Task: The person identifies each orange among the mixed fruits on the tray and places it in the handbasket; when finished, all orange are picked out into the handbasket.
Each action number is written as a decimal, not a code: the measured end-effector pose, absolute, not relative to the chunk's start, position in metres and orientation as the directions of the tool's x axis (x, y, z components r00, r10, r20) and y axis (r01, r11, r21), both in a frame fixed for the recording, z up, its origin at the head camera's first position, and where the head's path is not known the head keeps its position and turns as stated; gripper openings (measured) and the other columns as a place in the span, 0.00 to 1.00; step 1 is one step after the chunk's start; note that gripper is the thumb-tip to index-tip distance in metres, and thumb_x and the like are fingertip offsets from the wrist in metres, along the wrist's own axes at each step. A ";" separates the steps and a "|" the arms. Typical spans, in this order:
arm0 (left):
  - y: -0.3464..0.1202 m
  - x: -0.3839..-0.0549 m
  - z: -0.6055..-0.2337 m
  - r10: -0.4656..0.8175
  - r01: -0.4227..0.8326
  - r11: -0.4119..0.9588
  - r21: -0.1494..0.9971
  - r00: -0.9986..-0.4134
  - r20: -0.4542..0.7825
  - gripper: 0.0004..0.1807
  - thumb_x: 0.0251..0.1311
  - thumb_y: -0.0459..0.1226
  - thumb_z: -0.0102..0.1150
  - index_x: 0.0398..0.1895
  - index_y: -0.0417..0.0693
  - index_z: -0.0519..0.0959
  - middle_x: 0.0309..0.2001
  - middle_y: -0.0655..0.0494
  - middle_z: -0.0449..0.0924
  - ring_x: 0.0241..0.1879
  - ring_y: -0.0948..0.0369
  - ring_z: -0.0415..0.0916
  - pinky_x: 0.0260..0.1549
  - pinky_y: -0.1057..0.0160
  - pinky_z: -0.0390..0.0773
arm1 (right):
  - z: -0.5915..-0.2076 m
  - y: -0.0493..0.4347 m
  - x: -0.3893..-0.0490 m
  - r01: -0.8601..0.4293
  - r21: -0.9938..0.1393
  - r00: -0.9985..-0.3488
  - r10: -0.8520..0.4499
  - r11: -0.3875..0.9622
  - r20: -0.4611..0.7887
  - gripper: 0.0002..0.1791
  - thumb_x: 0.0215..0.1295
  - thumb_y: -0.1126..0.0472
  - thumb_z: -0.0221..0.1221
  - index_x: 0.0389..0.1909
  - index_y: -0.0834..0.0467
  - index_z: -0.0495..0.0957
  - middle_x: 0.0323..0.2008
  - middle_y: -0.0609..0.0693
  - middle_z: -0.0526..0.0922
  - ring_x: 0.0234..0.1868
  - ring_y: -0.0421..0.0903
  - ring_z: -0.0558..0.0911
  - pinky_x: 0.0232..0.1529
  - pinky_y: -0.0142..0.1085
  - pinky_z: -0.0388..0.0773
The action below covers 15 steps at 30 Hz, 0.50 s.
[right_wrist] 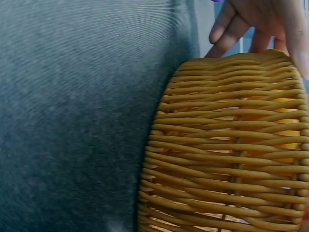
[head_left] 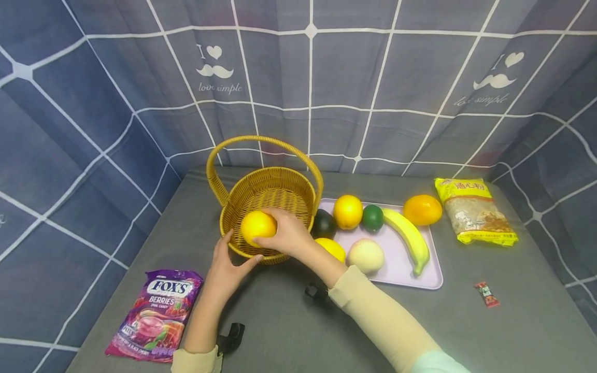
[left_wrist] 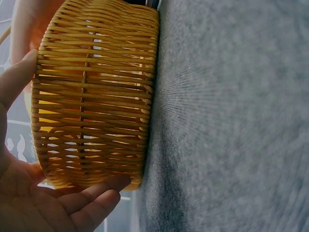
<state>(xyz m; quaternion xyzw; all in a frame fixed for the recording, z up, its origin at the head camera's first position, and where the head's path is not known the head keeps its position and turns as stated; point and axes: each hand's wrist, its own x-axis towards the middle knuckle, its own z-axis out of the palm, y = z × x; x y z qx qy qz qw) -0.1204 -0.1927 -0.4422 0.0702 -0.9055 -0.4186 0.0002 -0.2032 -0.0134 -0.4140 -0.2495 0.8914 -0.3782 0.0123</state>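
My right hand [head_left: 286, 233] holds an orange [head_left: 258, 228] inside the wicker basket [head_left: 225, 228], fingers and thumb around its right side. The orange shows through the weave in the right wrist view. My left hand [head_left: 227, 269] rests at the basket's near left rim with straight, spread fingers. In the left wrist view, its thumb [left_wrist: 21, 77] touches the rim and its fingers [left_wrist: 96, 200] lie along the outer wall. The basket stands upright on the grey table, its handle raised toward the back.
Right of the basket, a pale purple tray [head_left: 396, 269] bears a banana [head_left: 410, 239], a peach [head_left: 366, 256], another orange [head_left: 347, 211] and other fruit. A FOX'S candy bag [head_left: 156, 316] lies front left. Farther right are a yellow food packet [head_left: 475, 212] and a small wrapped candy [head_left: 487, 294].
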 end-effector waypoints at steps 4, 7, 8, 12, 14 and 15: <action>-0.192 -0.120 -0.442 -0.127 -0.128 0.638 0.759 -0.990 -0.060 0.58 0.51 0.62 0.64 0.76 0.46 0.45 0.74 0.37 0.41 0.71 0.39 0.47 0.63 0.35 0.53 | -0.417 -0.014 -0.204 -0.434 -0.655 -0.877 -0.457 0.619 0.150 0.41 0.49 0.42 0.70 0.64 0.53 0.71 0.56 0.48 0.78 0.49 0.46 0.78 0.46 0.42 0.78; -0.193 -0.120 -0.443 -0.123 -0.126 0.642 0.756 -0.990 -0.061 0.57 0.52 0.62 0.64 0.76 0.46 0.45 0.74 0.37 0.41 0.70 0.39 0.47 0.63 0.35 0.53 | -0.418 -0.015 -0.204 -0.440 -0.634 -0.874 -0.466 0.636 0.138 0.41 0.49 0.42 0.70 0.64 0.53 0.71 0.55 0.48 0.78 0.47 0.45 0.78 0.44 0.40 0.78; -0.193 -0.120 -0.443 -0.123 -0.127 0.644 0.755 -0.991 -0.062 0.57 0.52 0.62 0.64 0.76 0.47 0.45 0.74 0.37 0.41 0.70 0.39 0.47 0.63 0.35 0.53 | -0.418 -0.015 -0.204 -0.441 -0.628 -0.873 -0.470 0.641 0.133 0.40 0.49 0.42 0.69 0.63 0.53 0.72 0.54 0.48 0.79 0.46 0.45 0.78 0.44 0.40 0.78; -0.193 -0.120 -0.442 -0.119 -0.129 0.644 0.754 -0.991 -0.068 0.57 0.52 0.63 0.63 0.76 0.47 0.45 0.74 0.37 0.40 0.70 0.38 0.48 0.63 0.35 0.54 | -0.417 -0.017 -0.203 -0.442 -0.604 -0.871 -0.480 0.663 0.109 0.40 0.49 0.41 0.69 0.62 0.53 0.73 0.53 0.47 0.79 0.45 0.43 0.78 0.42 0.39 0.78; -0.193 -0.120 -0.442 -0.118 -0.131 0.644 0.754 -0.990 -0.071 0.57 0.52 0.63 0.63 0.76 0.47 0.44 0.74 0.37 0.40 0.70 0.38 0.49 0.62 0.35 0.54 | -0.416 -0.016 -0.203 -0.452 -0.590 -0.864 -0.492 0.669 0.104 0.39 0.49 0.41 0.68 0.62 0.54 0.73 0.52 0.47 0.79 0.44 0.43 0.78 0.41 0.38 0.77; -0.193 -0.120 -0.442 -0.118 -0.132 0.643 0.754 -0.990 -0.072 0.57 0.52 0.63 0.63 0.76 0.48 0.44 0.75 0.37 0.40 0.70 0.38 0.49 0.62 0.35 0.54 | -0.416 -0.016 -0.202 -0.458 -0.583 -0.860 -0.499 0.671 0.101 0.38 0.50 0.41 0.68 0.61 0.54 0.74 0.52 0.47 0.80 0.43 0.43 0.78 0.41 0.38 0.77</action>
